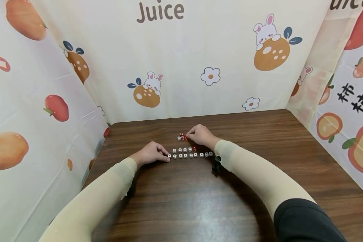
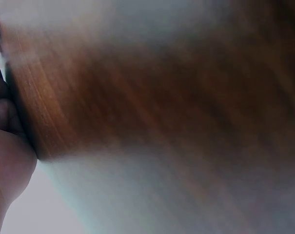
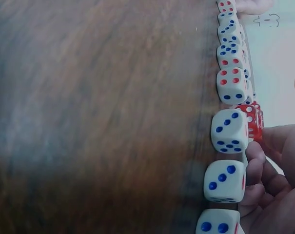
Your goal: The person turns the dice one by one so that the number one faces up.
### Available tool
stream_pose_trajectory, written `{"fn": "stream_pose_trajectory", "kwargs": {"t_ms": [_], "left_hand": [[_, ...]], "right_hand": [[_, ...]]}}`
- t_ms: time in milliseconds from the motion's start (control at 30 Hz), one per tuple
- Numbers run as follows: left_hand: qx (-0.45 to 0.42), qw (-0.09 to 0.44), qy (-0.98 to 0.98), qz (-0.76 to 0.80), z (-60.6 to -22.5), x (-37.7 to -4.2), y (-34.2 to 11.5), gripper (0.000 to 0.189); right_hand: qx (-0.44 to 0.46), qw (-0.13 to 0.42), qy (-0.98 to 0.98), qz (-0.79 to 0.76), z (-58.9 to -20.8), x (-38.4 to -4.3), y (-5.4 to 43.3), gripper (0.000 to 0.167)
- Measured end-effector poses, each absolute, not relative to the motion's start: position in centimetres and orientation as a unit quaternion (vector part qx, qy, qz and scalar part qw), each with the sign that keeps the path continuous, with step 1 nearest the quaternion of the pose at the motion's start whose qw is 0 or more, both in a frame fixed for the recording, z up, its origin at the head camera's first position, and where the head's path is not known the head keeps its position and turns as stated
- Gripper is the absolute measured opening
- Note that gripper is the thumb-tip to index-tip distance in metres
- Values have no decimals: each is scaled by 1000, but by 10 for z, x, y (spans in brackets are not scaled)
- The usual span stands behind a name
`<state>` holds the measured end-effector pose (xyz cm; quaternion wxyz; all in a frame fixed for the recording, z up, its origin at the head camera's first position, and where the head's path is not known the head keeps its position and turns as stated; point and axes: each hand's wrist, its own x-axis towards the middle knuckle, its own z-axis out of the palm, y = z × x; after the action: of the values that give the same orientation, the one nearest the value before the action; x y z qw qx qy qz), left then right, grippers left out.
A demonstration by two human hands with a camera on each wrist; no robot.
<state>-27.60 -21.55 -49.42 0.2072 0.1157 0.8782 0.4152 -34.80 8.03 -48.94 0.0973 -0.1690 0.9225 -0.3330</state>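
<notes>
A front row of white dice (image 1: 186,156) runs across the dark wooden table. Behind it lies a shorter row of white dice (image 1: 179,150) with one red die (image 1: 195,148) at its right end. My left hand (image 1: 150,154) pinches the leftmost white die (image 1: 169,156) of the front row between thumb and forefinger. Farther back, my right hand (image 1: 200,135) has thumb and forefinger on a red die (image 1: 186,137) at the edge of a small cluster of red dice (image 1: 182,134). One white die (image 1: 179,138) sits at that cluster's left. Curled fingers (image 3: 254,168) show behind the front row in the right wrist view.
The wooden table (image 1: 175,201) reaches back to a curtain (image 1: 187,97) printed with fruit and rabbits. More printed cloth (image 1: 27,84) hangs along the left side and on the right. A dark strapped device (image 1: 216,165) is on the right wrist.
</notes>
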Motion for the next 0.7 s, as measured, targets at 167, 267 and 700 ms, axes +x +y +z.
{"fn": "stream_pose_trajectory", "kwargs": {"t_ms": [167,267,700], "left_hand": [[124,211,877,413,-495,-278,-217,19],[128,211,878,409,-494,-278,-218,18],[119,209,876,418,-493,-276,-215,21]], "right_hand": [[-174,102,923,-328,-489,-349,81,25],[-172,102,924,-326,-488,-350,82,24],[-183,118,920,-326,-490,-352,82,25]]}}
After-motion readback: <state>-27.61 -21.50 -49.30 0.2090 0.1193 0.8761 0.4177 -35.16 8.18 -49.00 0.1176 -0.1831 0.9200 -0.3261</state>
